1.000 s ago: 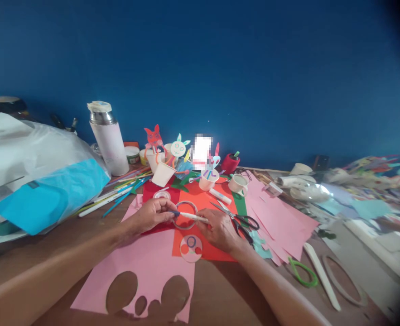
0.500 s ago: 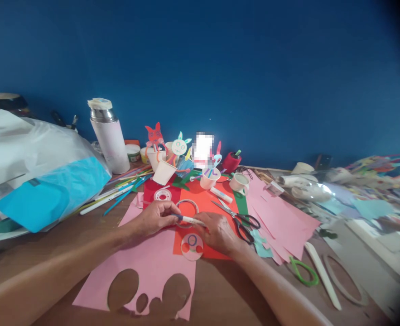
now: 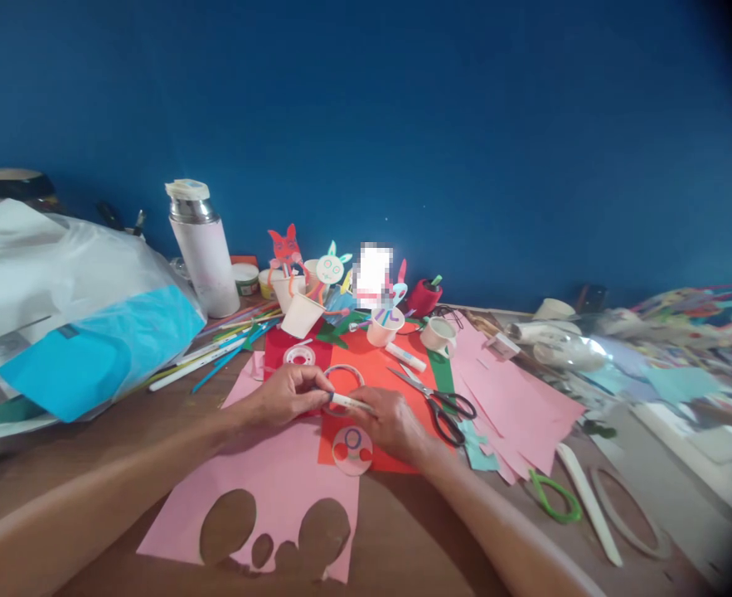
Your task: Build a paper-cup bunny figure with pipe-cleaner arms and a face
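A white marker (image 3: pixel 346 402) with a dark cap end lies between my two hands. My left hand (image 3: pixel 294 393) pinches its dark end, and my right hand (image 3: pixel 390 421) grips the white barrel. Below them rests a pink paper disc (image 3: pixel 352 451) with red cheeks and a blue ring drawn on it. Behind the marker is a pale ring (image 3: pixel 345 368) on the orange paper (image 3: pixel 378 356). Pink paper (image 3: pixel 278 481) with round holes cut out lies in front of my left hand.
Black-handled scissors (image 3: pixel 435 400) lie right of my right hand. Paper cups (image 3: pixel 302 315) with animal figures stand behind, beside a white flask (image 3: pixel 204 253). A plastic bag (image 3: pixel 92 265) is at left, and a green pipe cleaner (image 3: pixel 555 497) at right.
The view has shifted slightly. The dark end of the marker is now more covered by my left fingers; both hands stay on the marker.
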`<state>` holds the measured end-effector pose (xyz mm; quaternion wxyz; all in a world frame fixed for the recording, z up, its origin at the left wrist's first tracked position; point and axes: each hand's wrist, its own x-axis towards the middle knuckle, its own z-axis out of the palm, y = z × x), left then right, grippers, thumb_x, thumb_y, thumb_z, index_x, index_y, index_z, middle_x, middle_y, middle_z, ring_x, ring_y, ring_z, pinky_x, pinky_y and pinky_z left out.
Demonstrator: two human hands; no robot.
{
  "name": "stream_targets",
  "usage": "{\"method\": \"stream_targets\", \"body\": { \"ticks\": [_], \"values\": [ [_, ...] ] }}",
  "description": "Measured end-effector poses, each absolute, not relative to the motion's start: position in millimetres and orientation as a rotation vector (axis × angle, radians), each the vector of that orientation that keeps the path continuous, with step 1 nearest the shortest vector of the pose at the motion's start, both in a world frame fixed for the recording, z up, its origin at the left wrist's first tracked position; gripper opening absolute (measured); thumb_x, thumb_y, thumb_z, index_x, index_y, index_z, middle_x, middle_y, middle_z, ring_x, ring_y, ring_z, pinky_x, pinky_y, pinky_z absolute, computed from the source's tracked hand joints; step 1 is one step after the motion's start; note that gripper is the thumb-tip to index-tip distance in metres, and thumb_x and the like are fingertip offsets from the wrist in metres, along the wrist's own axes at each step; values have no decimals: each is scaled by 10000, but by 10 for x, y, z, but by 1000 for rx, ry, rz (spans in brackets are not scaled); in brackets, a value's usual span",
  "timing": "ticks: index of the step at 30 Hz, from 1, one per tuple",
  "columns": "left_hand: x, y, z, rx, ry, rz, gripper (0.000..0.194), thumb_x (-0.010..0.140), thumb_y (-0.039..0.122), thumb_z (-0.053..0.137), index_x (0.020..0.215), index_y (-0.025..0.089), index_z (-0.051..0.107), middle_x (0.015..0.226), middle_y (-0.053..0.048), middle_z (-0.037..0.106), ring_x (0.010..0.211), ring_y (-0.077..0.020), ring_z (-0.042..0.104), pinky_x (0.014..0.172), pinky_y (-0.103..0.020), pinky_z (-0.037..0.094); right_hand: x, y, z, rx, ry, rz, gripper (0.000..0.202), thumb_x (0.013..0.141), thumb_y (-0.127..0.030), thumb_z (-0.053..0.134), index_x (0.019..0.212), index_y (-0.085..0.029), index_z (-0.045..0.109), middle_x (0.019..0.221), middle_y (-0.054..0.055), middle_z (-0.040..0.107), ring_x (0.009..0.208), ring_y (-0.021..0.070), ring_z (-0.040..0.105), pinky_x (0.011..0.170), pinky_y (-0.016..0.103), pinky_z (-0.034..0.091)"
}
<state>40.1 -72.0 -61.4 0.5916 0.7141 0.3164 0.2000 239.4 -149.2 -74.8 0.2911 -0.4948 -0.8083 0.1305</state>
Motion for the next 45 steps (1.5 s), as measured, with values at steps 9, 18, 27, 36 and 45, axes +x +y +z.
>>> {"method": "stream_targets", "body": {
  "ticks": [9,18,27,36,45],
  "values": [
    [6,-249,-495,1763,825,537,109,635,241,502,610,142,538,499,31,435,475,-77,350,474,-209,265,2589,-1445,-700,-1390,-2148,366,188,855,-233,442,858,-197,626,820,36,637,765,132,573,677,232,413],
    [-19,-215,-479,1997,948,453,140,637,178,452,721,142,558,567,25,493,520,-92,414,500,-203,302,2585,-1523,-601,-1434,-2343,361,235,759,-419,572,709,-192,608,695,7,642,653,123,565,597,228,361],
    [-27,-164,-595,2362,1077,457,94,665,213,443,653,162,522,564,31,500,532,-102,424,524,-211,300,2497,-1590,-524,-1582,-2456,365,243,755,-440,562,761,-201,609,759,22,654,728,164,588,659,269,349],
    [-11,-225,-599,2651,1082,682,157,735,230,432,689,165,567,765,-45,585,772,-168,490,729,-271,355,2491,-1572,-510,-1410,-2382,558,148,784,-331,560,723,-201,596,756,0,644,722,130,574,654,231,389],
    [356,-630,-512,2106,841,515,224,780,320,444,791,178,617,708,-11,604,660,-124,531,629,-211,397,2458,-1570,-528,-1371,-2178,713,68,792,-219,534,838,-202,581,744,-11,649,669,106,586,635,207,418]
  ]
}}
